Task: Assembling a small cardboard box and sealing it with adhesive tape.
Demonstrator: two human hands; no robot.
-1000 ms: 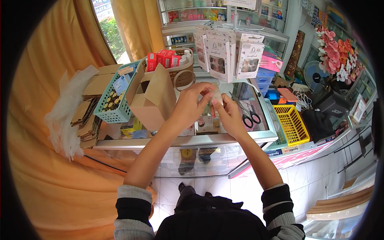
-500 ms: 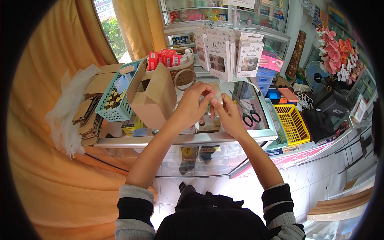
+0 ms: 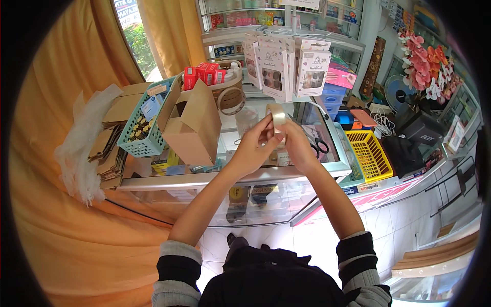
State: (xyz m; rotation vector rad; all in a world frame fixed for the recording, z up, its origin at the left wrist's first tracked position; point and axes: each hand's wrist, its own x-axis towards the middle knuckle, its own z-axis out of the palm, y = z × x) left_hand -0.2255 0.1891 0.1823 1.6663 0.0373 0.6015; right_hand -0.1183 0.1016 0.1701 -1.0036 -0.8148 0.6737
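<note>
A roll of clear tape (image 3: 277,115) is held up between both hands above the glass counter (image 3: 266,173). My left hand (image 3: 254,149) is closed, its fingertips at the roll's left side. From the right, my right hand (image 3: 299,146) curls its fingers round the roll's lower part; the exact grip is partly hidden. Black-handled scissors (image 3: 321,146) lie on the counter just right of my right hand, partly covered by it. Left of my hands stands a cardboard box (image 3: 194,130) with its flaps up.
A teal basket (image 3: 140,146) and flat folded cartons (image 3: 111,166) occupy the counter's left side. Red boxes fill a woven basket (image 3: 228,94) behind. White packages (image 3: 273,66) hang at the back. A yellow basket (image 3: 369,156) sits at right. Orange curtain (image 3: 66,230) borders the left.
The tape roll has turned and now shows above my fingers. Both hands have shifted their grip on it, with my right hand turned inward. The view has shifted slightly.
</note>
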